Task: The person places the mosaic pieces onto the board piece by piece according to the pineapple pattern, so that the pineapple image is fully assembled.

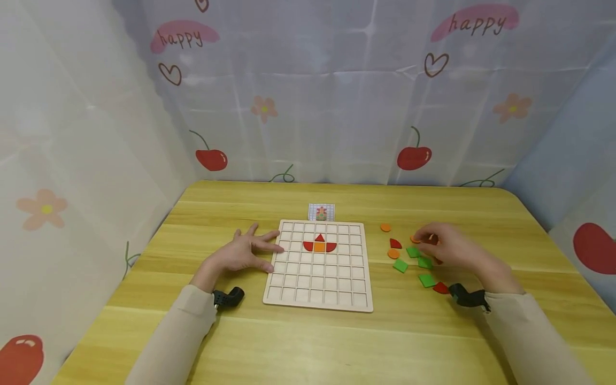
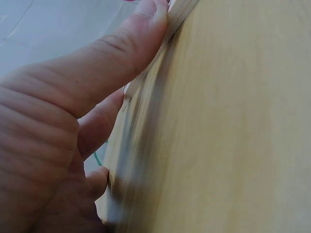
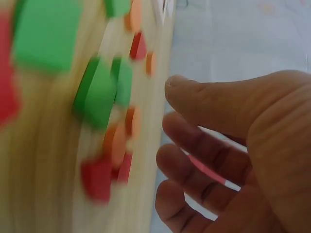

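Note:
A pale grid board [image 1: 315,291] lies on the table. A red triangle [image 1: 320,238] sits above an orange square [image 1: 319,247] on it, with a red quarter-circle [image 1: 308,246] on the left and another [image 1: 331,247] on the right. My left hand [image 1: 240,252] touches the board's left edge with spread fingers. Over the loose pieces at the right hovers my right hand [image 1: 449,246]. In the right wrist view its fingers [image 3: 180,160] are loosely bent and apart from the thumb, with no piece seen between them. Some pieces beneath that hand are partly hidden in the head view.
Loose green squares [image 1: 400,266], orange discs [image 1: 393,254] and red quarter-circles [image 1: 395,244] lie scattered right of the board. A small pattern card [image 1: 321,212] lies at the board's far edge. Printed curtains [image 1: 327,107] stand behind the wooden table [image 1: 308,347].

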Demonstrator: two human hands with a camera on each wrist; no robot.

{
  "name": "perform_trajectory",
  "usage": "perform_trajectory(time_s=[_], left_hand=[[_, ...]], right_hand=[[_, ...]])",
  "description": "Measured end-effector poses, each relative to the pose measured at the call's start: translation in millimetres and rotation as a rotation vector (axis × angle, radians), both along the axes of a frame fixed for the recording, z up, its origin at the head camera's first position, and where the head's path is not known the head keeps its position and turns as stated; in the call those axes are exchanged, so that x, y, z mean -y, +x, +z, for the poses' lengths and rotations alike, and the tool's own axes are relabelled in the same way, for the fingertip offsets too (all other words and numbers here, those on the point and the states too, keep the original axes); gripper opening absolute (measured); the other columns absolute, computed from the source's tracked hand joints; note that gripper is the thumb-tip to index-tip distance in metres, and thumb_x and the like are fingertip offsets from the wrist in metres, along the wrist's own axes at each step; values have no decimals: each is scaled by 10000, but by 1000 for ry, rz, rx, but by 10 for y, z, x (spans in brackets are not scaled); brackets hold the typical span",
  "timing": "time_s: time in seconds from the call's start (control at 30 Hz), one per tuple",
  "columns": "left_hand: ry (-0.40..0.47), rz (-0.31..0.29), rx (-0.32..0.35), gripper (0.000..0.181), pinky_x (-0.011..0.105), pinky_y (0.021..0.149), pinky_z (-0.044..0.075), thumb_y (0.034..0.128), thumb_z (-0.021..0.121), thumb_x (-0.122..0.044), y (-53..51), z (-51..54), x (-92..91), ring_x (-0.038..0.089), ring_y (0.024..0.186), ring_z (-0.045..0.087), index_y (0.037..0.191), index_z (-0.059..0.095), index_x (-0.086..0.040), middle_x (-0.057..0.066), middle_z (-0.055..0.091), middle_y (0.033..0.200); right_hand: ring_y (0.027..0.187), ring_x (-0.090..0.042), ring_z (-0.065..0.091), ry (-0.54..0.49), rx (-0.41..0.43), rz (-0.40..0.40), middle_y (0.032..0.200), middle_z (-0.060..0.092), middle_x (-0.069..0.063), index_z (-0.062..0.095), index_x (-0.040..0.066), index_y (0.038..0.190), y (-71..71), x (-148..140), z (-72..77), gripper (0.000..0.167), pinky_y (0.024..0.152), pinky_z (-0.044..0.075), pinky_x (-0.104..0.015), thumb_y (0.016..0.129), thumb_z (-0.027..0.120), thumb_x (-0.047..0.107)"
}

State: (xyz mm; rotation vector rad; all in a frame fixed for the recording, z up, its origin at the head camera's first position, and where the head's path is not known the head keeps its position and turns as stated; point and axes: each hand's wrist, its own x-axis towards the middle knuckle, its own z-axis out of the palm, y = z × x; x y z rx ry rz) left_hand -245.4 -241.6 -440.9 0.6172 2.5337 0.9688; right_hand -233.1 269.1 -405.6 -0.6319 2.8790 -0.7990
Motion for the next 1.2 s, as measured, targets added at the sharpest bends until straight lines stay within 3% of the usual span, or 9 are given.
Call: perform_trajectory(time_s=[0.13, 0.33, 0.53, 0.73, 0.87, 1.0, 1.2], left_hand=[[-6, -18, -15, 530, 726, 1161, -225, 816, 851, -411, -3, -1, -2, 444, 1587, -135, 1321, 718, -323, -56, 351, 1667], [-10, -25, -36, 534, 744, 1154, -215, 812, 851, -422, 0, -13, 14, 459, 1585, -120, 1319, 720, -319, -46, 361, 1664], [-1, -25, -30, 535, 736, 1154, -224, 809, 856, -423, 4, -16, 9, 457, 1584, -129, 1318, 719, -326, -48, 363, 1663], [-9, -20, -34, 541, 725, 1166, -221, 798, 862, -444, -12, -32, 12, 433, 1591, -128, 1311, 718, -351, -75, 361, 1661], [-10, -23, -38, 548, 728, 1164, -219, 794, 860, -447, -17, -28, 14, 439, 1590, -125, 1312, 720, -340, -73, 361, 1661], [-16, -19, -38, 546, 720, 1170, -218, 793, 860, -450, -20, -28, 19, 432, 1593, -122, 1311, 720, -348, -86, 361, 1658], [-16, -20, -36, 547, 728, 1167, -213, 797, 858, -452, -15, -30, 14, 441, 1591, -120, 1315, 718, -348, -70, 365, 1659]], right_hand=[[740, -116, 568, 47, 10, -54, 867, 681, -4, 729, 52, 977, 53, -172, -27, 82, 645, 490, -265, 936, 749, 121], [757, -127, 555, 88, 34, -91, 844, 658, 10, 710, 64, 946, 118, -301, -74, 161, 656, 465, -274, 890, 811, 175], [837, -183, 611, 87, 61, -75, 938, 692, -51, 711, 46, 1009, 121, -378, -84, 128, 742, 522, -356, 891, 763, 36], [911, -279, 649, 67, 62, -61, 1045, 705, -141, 689, 15, 1057, 118, -462, -120, 249, 808, 566, -465, 843, 673, -110], [896, -233, 634, 79, 49, -86, 1016, 695, -107, 679, 22, 1074, 122, -490, -143, 209, 797, 552, -419, 886, 763, 60], [831, -169, 577, 113, 38, -140, 937, 668, -51, 691, 32, 1047, 134, -482, -151, 309, 737, 497, -340, 901, 805, 278], [833, -196, 599, 124, 29, -135, 938, 690, -73, 718, 18, 1041, 167, -475, -155, 231, 749, 508, -378, 910, 782, 197]])
